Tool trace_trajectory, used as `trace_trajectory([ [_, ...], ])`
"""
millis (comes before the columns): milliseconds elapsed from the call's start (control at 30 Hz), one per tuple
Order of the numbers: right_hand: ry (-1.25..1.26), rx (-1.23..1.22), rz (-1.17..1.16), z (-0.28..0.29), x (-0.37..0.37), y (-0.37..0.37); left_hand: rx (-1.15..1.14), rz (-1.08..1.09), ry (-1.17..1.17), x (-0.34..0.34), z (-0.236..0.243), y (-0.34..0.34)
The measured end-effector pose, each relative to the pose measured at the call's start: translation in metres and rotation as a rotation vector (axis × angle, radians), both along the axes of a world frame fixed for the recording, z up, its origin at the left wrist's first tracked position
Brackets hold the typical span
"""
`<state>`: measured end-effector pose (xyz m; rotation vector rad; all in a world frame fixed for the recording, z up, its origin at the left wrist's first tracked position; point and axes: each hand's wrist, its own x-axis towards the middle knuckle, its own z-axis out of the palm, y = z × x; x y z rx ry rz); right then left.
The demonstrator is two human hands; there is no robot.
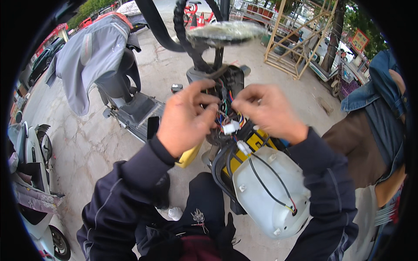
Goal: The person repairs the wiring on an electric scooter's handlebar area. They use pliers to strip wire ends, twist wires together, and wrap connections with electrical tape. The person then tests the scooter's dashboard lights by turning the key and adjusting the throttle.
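So, the bunch of coloured wires point(224, 105) is found right around the centre of the frame, in the gap between both hands. The left hand point(187, 115) is placed on the left of it and the right hand point(272, 113) on the right, with the fingertips of both brought in close. No clear winner can be called on which hand is nearer; pretty much a tie.

The bunch is stretched roughly up and down the frame, from the opened black housing point(237, 80) at upper centre to the white connector point(230, 127) just below the middle. That connector is laid more crosswise, its right end tipped up a little, below the fingertips. Which way its open face is turned can't be made out.

Lower down, a second white plug point(244, 147) is set on a slant, upper left to lower right. Its wire end is pointed down the frame, and two black wires point(257, 175) are run from there to the pale plastic cover point(265, 195) at lower right.

As for grip: fingers are curled on the left hand, and thumb and fingertips are bunched together on the right. Both are a bit blurred, so whether a wire is pinched in either can't be told.
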<state>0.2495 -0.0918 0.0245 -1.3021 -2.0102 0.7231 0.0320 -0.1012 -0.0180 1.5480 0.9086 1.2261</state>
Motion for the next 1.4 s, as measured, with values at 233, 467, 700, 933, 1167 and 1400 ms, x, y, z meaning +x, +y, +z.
trace_trajectory([
  [233, -0.241, 0.255, -0.384, 0.047, 0.123, -0.091, 0.244, 0.22, -0.158, -0.071, -0.014, -0.005],
  [467, 0.163, 0.274, -0.983, -0.018, 0.238, -0.192, 0.139, 0.364, -0.139, -0.181, -0.111, 0.041],
  [700, -0.058, 0.142, -1.621, -0.109, 0.199, -0.359, 0.066, -0.017, 0.151, -0.192, -0.232, 0.148],
  [933, 0.342, -0.076, -1.98, -0.291, 0.063, -0.487, 0.537, -0.396, 0.567, -0.132, -0.278, 0.151],
  [1167, 0.915, -0.696, -2.177, -0.539, -0.161, -0.483, 1.138, -0.755, 0.61, -0.112, -0.278, 0.153],
  [1400, 0.154, -0.857, -1.782, -0.615, -0.204, -0.434, 1.143, -0.883, 0.678, -0.089, -0.263, 0.126],
])
